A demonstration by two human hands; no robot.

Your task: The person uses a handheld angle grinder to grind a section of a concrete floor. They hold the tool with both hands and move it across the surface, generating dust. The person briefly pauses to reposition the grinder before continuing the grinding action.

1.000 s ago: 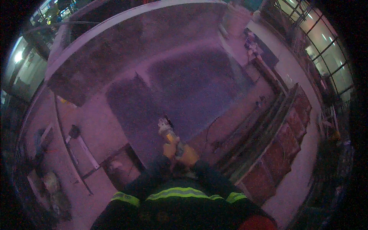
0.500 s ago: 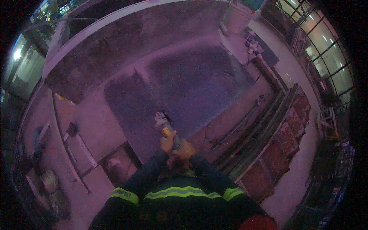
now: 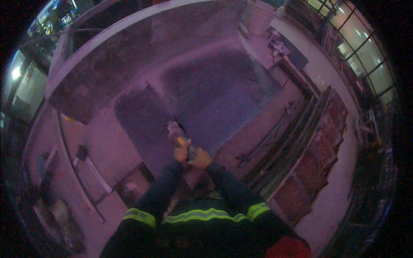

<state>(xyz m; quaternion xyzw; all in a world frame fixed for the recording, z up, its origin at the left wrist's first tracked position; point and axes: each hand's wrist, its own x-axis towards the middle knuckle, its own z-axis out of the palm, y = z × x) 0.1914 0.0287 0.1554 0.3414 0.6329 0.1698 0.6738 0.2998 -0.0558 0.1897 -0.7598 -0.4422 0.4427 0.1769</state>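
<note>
Your left hand (image 3: 181, 153) and right hand (image 3: 200, 160) both grip the angle grinder (image 3: 178, 134). Its head meets the dark metal sheet (image 3: 215, 94)

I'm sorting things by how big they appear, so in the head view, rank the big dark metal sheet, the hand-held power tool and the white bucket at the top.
1. Dark metal sheet, by far the largest.
2. White bucket.
3. Power tool, smallest, partly hidden by both hands.
The bucket sits farther away, so its true size is unsure.
</note>
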